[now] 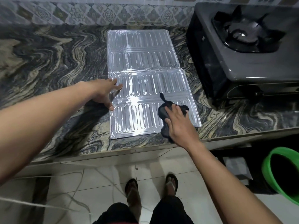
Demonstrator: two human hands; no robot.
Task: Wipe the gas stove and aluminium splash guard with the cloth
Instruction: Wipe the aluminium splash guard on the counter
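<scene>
The ribbed aluminium splash guard (142,65) lies flat and unfolded on the marbled counter, its panels shiny and wet-looking. My right hand (179,125) presses a dark cloth (163,110) onto the guard's near right corner, fingers spread over it. My left hand (105,92) rests flat on the guard's left edge, fingers apart, holding nothing. The dark grey gas stove (242,62) stands at the right, its black burner grate (244,33) on top, apart from both hands.
The marbled counter (48,62) stretches left of the guard, with a patterned tile wall (97,13) behind. A green bucket (271,175) stands on the floor at the right. My feet in sandals are on white floor tiles (97,183) below the counter edge.
</scene>
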